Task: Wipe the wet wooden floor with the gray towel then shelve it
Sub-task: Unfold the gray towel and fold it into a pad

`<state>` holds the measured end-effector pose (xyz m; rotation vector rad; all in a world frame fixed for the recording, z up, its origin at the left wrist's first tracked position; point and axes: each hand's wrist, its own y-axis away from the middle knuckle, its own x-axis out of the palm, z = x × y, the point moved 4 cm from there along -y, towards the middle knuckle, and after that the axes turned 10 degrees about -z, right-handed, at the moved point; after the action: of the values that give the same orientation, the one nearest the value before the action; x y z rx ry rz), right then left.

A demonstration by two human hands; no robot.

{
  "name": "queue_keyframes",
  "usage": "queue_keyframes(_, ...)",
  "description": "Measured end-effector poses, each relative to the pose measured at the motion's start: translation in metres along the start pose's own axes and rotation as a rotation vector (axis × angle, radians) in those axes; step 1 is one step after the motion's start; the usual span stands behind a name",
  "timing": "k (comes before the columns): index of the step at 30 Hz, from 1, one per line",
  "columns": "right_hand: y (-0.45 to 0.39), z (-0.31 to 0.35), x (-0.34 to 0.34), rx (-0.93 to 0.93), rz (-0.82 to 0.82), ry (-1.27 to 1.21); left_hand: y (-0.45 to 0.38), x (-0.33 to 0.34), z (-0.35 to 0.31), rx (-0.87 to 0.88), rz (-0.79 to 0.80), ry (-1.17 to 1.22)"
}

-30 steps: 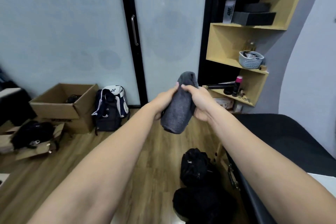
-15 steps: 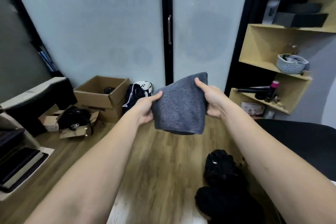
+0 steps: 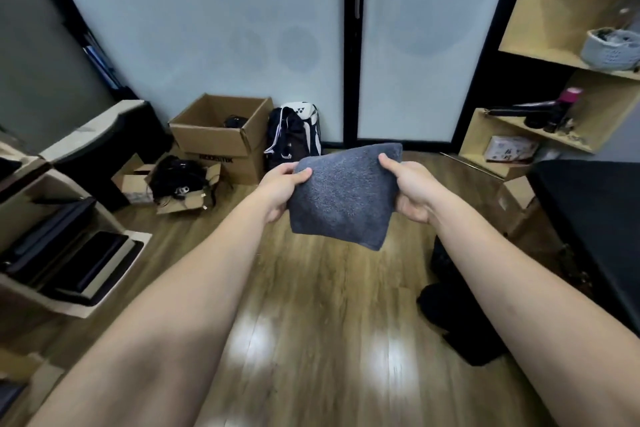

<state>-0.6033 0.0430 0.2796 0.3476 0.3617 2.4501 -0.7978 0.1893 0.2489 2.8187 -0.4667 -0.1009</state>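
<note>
Left hand (image 3: 282,189) and right hand (image 3: 414,192) pinch towel (image 3: 343,198) top corners; towel hangs flat, floor (image 3: 311,305) right below.

There is 1 view, a wide-angle head camera worn by the person, looking forward and down along both outstretched forearms. It faces the frosted glass doors (image 3: 408,45) across the wooden floor (image 3: 311,322), with the hands close in mid-frame. Straight edges bow near the borders. No 2nd view overlaps it.
</note>
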Motion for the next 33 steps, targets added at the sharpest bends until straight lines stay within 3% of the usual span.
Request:
queue_keyframes(6, 0.004, -0.036, 0.019, -0.011, -0.052, 0.104, -0.01, -0.023, 0.041, -0.02, 0.003, -0.143)
queue_keyframes(17, -0.056, -0.138, 0.04, 0.04, 0.011, 0.311, -0.034, -0.052, 0.155, -0.278, 0.069, -0.254)
queue_keyframes(23, -0.082, -0.204, 0.043, 0.129, -0.004, 0.303, -0.052, -0.06, 0.208, -0.379, 0.076, -0.239)
queue_keyframes(33, -0.128, -0.251, 0.042, 0.184, -0.092, 0.271, -0.108, -0.07, 0.252, -0.501, 0.206, -0.279)
